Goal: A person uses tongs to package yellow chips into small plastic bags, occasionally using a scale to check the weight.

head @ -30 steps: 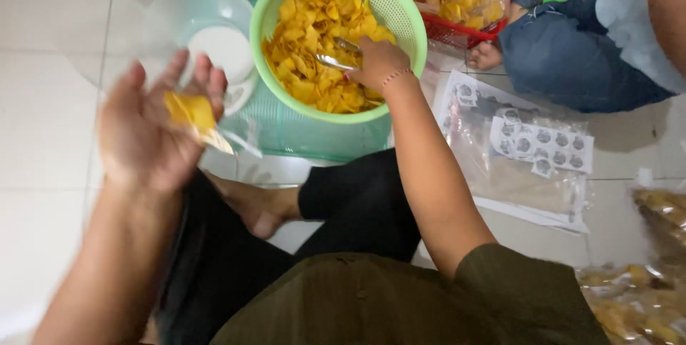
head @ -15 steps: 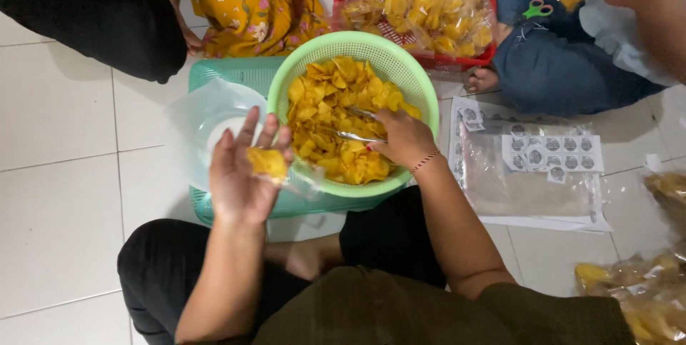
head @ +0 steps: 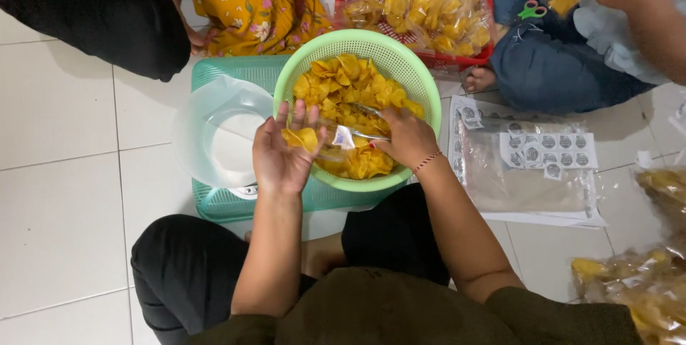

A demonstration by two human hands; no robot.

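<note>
White floor tiles [head: 64,195] carry an upturned teal plastic crate [head: 229,205] that props a round light-green mesh basket [head: 418,77] of yellow chips [head: 343,80] within reach of the seated person. Beside it on the crate sits a clear plastic bowl [head: 207,112]. The left hand [head: 282,152], palm up with fingers curled, cradles a small clear plastic bag [head: 325,141] over the basket so spills fall back in. The right hand [head: 407,138] is closed around a metal scoop [head: 364,111] aimed at the bag's mouth.
</note>
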